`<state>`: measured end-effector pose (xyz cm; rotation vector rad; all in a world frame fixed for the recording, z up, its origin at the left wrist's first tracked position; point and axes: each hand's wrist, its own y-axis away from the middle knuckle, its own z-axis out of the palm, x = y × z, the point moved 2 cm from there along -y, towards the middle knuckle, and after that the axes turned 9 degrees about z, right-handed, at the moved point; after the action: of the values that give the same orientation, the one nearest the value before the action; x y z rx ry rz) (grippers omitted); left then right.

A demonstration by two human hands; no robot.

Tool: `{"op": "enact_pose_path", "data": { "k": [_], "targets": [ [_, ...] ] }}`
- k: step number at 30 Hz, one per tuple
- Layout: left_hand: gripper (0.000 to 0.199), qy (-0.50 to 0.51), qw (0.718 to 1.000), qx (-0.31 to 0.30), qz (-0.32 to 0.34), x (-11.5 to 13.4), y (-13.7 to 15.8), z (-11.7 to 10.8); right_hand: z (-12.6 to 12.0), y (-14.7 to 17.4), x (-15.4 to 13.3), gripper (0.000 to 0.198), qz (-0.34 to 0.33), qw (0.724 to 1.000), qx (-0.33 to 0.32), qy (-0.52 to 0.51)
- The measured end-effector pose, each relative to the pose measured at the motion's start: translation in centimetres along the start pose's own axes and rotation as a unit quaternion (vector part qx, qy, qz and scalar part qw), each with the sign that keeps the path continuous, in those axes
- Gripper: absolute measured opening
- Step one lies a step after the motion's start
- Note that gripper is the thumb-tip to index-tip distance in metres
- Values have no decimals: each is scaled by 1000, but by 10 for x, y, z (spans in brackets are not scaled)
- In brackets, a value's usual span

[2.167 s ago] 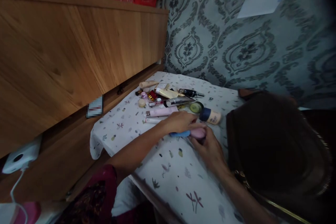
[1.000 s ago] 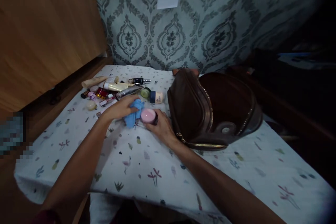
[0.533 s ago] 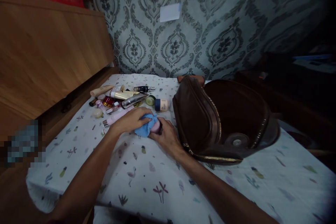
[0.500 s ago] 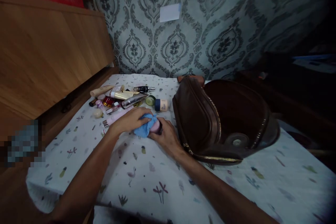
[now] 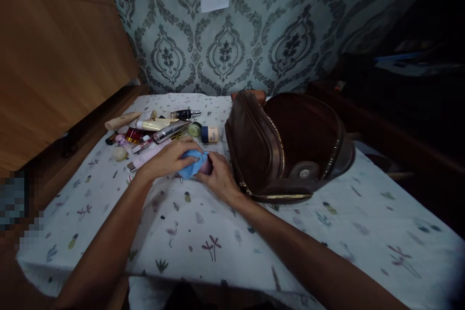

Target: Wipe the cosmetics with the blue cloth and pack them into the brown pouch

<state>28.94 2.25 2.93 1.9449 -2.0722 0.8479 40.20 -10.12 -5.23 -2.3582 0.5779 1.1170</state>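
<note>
My left hand (image 5: 174,159) is closed on a blue cloth (image 5: 190,166), pressing it against a small pinkish-purple round container (image 5: 206,167). From the other side, the fingers of my right hand (image 5: 220,177) curl around that container; its exact kind is partly hidden by fingers and cloth. Just beyond my hands lie a blue-capped jar (image 5: 210,134) with a beige body and a green round jar (image 5: 194,129). Beside my left wrist a pale pink tube (image 5: 148,154) with a silver cap lies on its side. A brown leather bag (image 5: 254,145) stands unzipped to the right of my right hand.
Several cosmetics, among them a beige tube (image 5: 121,120) and a dark bottle (image 5: 185,114), lie in a pile on the patterned white tablecloth (image 5: 174,252). A wooden cabinet (image 5: 61,48) borders the left side. Behind is a patterned wall (image 5: 250,34) with a white paper.
The view has swung slightly right and down, so everything sits further left and higher. Both hands keep hold of the cloth and container, with the cloth shifted a little over it.
</note>
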Motion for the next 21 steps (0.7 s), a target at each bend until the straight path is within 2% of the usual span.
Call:
{"op": "enact_pose_path", "data": {
  "k": [5,9,15,21],
  "targets": [
    [29,24,999,-36,-16,4,3,-8,-1,1,-1,48,-2,1000,0,-27],
    [27,-22,998,-12,-57,-3,7,-13,-1,0,1,49,1,998,21,-55],
    [26,-14,993,-62,-99,-4,11,-16,-3,0,-1,46,3,997,24,-75],
    [28,46,993,-81,-71,13,7,-16,-5,1,-4,46,8,999,24,-47]
  ]
}}
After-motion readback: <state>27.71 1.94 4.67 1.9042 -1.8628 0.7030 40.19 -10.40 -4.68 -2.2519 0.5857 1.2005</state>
